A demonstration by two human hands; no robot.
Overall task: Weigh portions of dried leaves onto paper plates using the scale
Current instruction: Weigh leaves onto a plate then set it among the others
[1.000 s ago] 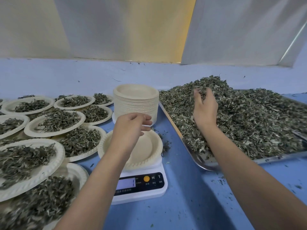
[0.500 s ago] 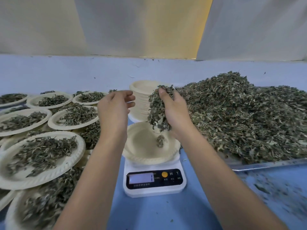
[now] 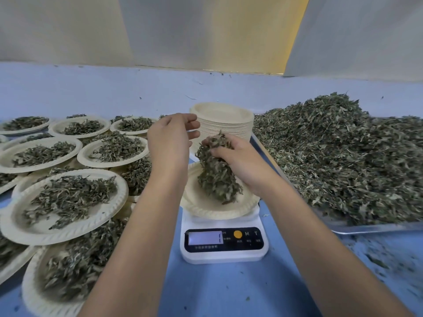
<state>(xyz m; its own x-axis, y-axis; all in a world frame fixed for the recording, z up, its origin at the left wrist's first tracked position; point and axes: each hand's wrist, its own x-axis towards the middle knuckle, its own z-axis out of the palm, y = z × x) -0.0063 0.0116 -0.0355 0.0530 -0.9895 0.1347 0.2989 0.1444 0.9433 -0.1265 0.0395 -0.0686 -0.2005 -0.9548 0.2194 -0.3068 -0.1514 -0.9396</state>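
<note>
A white digital scale (image 3: 223, 244) stands at the table's middle with a cream paper plate (image 3: 206, 208) on top. My right hand (image 3: 238, 160) holds a clump of dried leaves (image 3: 214, 175) that reaches down onto that plate. My left hand (image 3: 170, 139) hovers just left of the plate with relaxed, loosely curled fingers and holds nothing. A big heap of dried leaves (image 3: 338, 152) fills a metal tray (image 3: 370, 229) on the right.
Several filled paper plates (image 3: 66, 202) overlap on the left of the blue table (image 3: 229, 291). A stack of empty plates (image 3: 223, 122) stands behind the scale. Leaf crumbs lie scattered at the front right.
My right hand took a handful from the heap, carried it left over the scale and lowered it onto the plate. My left hand drew back from the plate and stays raised beside it.
</note>
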